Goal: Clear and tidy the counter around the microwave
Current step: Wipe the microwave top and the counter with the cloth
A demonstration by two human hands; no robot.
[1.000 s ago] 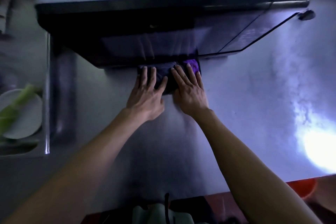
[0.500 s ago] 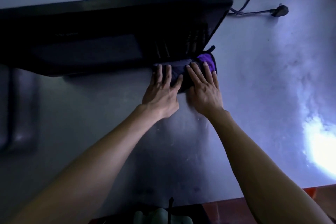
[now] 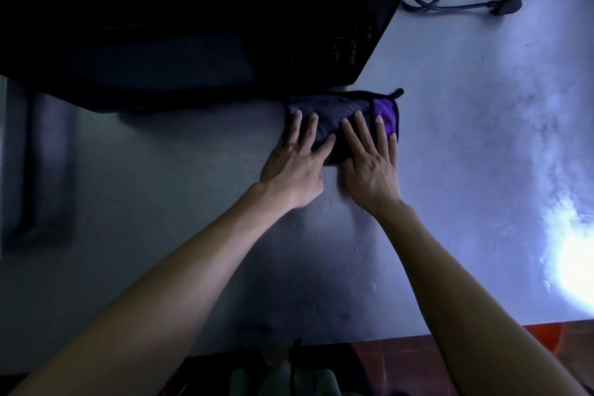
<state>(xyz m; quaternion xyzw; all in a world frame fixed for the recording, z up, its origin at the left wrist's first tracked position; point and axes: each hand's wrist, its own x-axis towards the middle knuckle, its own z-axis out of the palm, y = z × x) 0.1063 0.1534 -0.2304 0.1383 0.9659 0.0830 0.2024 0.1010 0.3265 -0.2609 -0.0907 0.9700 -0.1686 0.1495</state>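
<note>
A folded dark cloth (image 3: 334,109) with a purple patch at its right end lies on the steel counter (image 3: 466,145), just in front of the microwave's right front corner. My left hand (image 3: 294,164) presses flat on the cloth's left part, fingers spread. Beside it, my right hand (image 3: 369,164) presses flat on the right part, its fingertips reaching the purple patch. The black microwave (image 3: 193,26) fills the upper left. The cloth's near edge is hidden under both palms.
The microwave's power cord and unplugged plug (image 3: 506,5) lie on the counter at the upper right. A bright glare spot (image 3: 575,264) sits at the right edge. The counter's front edge runs along the bottom, with an orange object (image 3: 546,336) below it.
Both hands have slid the cloth to the right along the microwave's front, past its right corner. The view shifted right too, so the sink and plate at left are out of sight.
</note>
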